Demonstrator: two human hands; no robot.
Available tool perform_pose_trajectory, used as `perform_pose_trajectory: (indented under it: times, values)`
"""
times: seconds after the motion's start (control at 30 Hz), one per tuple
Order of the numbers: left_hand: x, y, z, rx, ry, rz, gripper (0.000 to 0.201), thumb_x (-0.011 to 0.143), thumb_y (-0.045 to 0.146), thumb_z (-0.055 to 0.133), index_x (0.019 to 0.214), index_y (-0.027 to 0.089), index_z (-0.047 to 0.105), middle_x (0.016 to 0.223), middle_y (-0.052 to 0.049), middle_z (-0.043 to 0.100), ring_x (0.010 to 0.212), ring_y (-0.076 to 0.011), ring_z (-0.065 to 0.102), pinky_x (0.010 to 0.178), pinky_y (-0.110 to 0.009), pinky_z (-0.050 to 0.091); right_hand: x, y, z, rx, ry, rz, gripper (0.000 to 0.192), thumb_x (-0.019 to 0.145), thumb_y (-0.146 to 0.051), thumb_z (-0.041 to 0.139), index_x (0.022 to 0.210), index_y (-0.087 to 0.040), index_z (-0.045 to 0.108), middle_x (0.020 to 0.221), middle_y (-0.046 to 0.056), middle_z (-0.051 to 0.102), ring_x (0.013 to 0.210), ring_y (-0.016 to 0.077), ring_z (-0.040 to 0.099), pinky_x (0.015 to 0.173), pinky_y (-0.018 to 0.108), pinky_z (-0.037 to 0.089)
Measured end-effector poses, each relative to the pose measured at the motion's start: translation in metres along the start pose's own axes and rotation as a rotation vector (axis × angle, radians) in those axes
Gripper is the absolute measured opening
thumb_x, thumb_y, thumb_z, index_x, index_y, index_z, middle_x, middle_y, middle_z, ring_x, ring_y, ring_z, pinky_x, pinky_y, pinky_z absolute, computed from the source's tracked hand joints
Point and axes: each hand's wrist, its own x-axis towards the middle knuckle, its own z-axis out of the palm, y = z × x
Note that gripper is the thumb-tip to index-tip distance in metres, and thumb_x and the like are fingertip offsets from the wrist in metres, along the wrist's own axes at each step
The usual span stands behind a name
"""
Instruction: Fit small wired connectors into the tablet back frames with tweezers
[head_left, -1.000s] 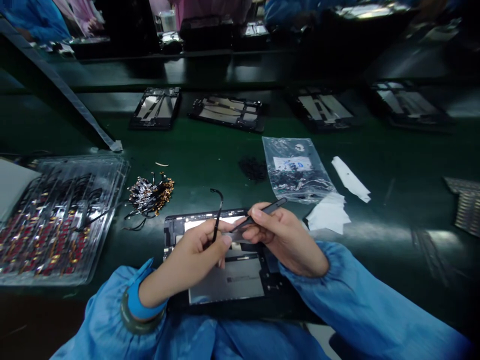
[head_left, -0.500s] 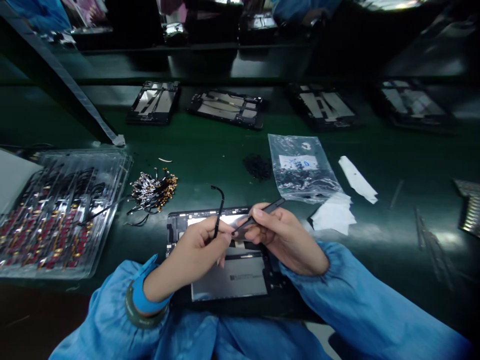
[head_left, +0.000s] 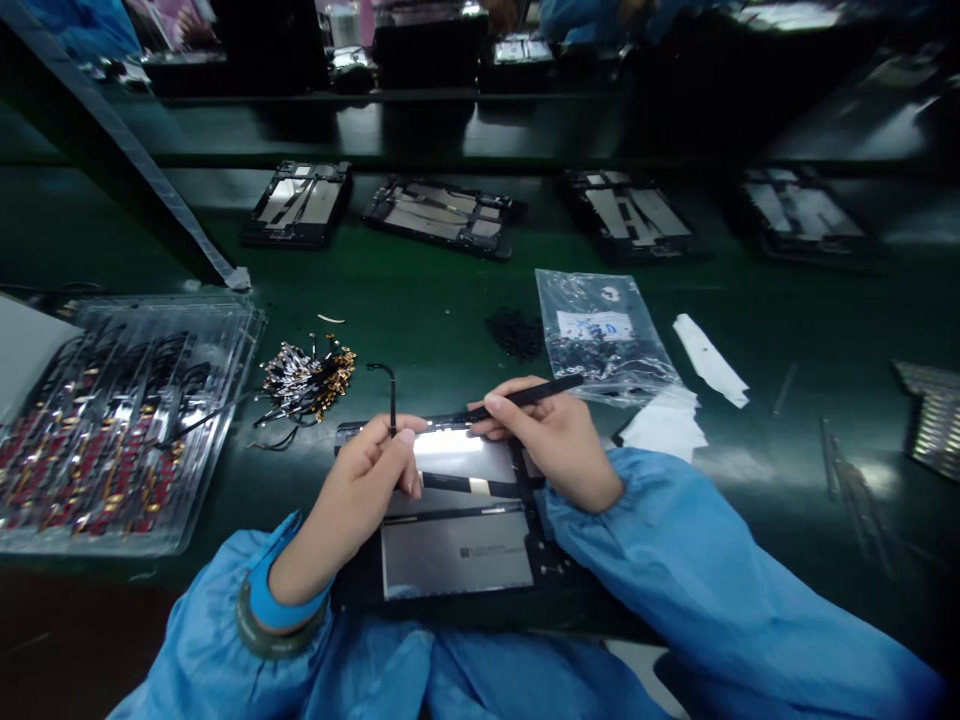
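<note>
An opened tablet [head_left: 457, 555] lies in front of me, its silvery inner plates and a dark flat cable showing. Over its left part my left hand [head_left: 371, 480] pinches a thin black cable [head_left: 392, 395], whose hooked end sticks up above the fingers. Held like a pen, black tweezers [head_left: 536, 393] rest in my right hand [head_left: 559, 440] above the tablet's far edge. Their tips point left, close to that edge; whether they touch it I cannot tell. A pile of small cables with gold and silver ends [head_left: 307, 385] lies beyond my left hand.
On the left stands a clear plastic tray [head_left: 184, 530] of parts. Past my right hand lie a zip bag [head_left: 607, 330], a heap of small black pieces [head_left: 514, 333] and white paper sheets [head_left: 664, 425]. Several opened tablets [head_left: 442, 215] line the back. Co-workers' blue sleeves [head_left: 585, 18] show beyond.
My hands have moved apart. The left went left with the black cable; the right lifted the tweezers away from it toward the tablet's far edge. The back-row tablets have shifted slightly left.
</note>
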Motion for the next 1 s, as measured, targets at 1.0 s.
perform_pose_trajectory:
  times: [1.0]
  values:
    - [-0.015,-0.004,0.01,0.687,0.293,0.577,0.012,0.088,0.023,0.053,0.098,0.021,0.06,0.086,-0.002,0.063,0.075,-0.0122,0.059,0.068,-0.021,0.045,-0.03,-0.015,0.032,-0.629,0.076,-0.702,0.011,0.087,-0.021,0.054,0.078,-0.022,0.062,0.072,0.002,0.071,0.067,0.0145,0.066,0.062,0.023,0.05]
